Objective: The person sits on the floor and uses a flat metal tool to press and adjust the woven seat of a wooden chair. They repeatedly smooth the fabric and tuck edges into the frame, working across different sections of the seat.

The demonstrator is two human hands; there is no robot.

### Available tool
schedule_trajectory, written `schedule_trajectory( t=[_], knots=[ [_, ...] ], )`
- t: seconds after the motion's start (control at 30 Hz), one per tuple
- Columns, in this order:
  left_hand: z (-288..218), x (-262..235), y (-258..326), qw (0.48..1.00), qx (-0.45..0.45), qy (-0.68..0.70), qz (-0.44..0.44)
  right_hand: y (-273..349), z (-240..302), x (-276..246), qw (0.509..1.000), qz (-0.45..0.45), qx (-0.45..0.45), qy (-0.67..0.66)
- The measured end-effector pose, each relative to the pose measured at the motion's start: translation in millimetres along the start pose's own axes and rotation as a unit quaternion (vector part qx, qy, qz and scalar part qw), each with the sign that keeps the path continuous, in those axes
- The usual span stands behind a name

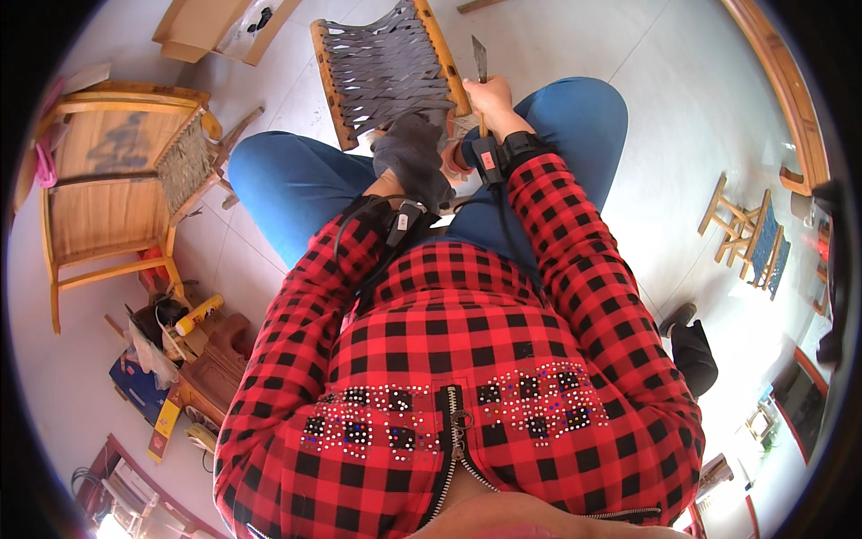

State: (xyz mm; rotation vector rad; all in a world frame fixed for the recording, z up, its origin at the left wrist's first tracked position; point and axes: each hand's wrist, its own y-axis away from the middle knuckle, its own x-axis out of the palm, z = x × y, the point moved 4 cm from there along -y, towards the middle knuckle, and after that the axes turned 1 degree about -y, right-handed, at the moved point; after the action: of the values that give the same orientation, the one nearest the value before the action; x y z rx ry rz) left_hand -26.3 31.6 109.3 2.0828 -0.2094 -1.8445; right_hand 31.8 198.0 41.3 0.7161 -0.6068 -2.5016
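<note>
In front of my knees stands a wooden frame [442, 45] with grey straps [382, 72] woven across it, some crossing loosely. My left hand [409, 153] is covered by dark grey cloth that looks like a glove. It rests against the near end of the woven straps; its fingers cannot be made out. My right hand [492, 97], bare, is closed around a narrow tool with a flat pointed metal blade [480, 58] and a light handle. The blade points away from me, just right of the frame's right rail.
A wooden chair [108, 193] lies on its side at left. Below it are a yellow tube [199, 314] and piled tools. A cardboard box [193, 31] stands far left. At right is a small folding stool [750, 238] with a blue woven seat.
</note>
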Motion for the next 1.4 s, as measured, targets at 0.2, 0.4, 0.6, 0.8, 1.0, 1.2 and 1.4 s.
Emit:
schedule_trajectory(
  t=[0.2, 0.4, 0.6, 0.8, 1.0, 1.2, 1.4],
  knots=[
    [3.4, 29.3, -26.9, 0.997, -0.037, 0.04, 0.061, 16.2, -5.4, 6.6, 0.994, -0.025, -0.012, 0.106],
    [10.9, 46.1, -47.1, 0.989, -0.048, 0.124, -0.06, 26.6, -16.4, 0.8, 0.998, -0.027, -0.012, 0.047],
    [-17.1, 53.1, -45.1, 0.988, -0.041, 0.128, -0.079, 33.6, -22.8, -2.6, 0.999, -0.023, -0.036, 0.001],
    [-29.2, 57.3, -42.8, 0.989, -0.047, 0.122, -0.07, 42.5, -19.3, -7.6, 0.999, -0.033, -0.035, 0.012],
    [-9.0, 67.1, -64.2, 0.974, -0.018, 0.124, -0.188, 50.8, -15.9, -10.4, 1.0, 0.001, -0.006, -0.007],
    [-3.3, 70.9, -65.7, 0.953, -0.009, 0.204, -0.223, 50.4, -20.9, -9.2, 1.0, -0.013, -0.013, 0.014],
    [-15.4, 64.0, -51.3, 0.969, -0.084, 0.228, -0.041, 51.5, -20.2, -13.9, 0.999, -0.034, -0.025, 0.025]
  ],
)
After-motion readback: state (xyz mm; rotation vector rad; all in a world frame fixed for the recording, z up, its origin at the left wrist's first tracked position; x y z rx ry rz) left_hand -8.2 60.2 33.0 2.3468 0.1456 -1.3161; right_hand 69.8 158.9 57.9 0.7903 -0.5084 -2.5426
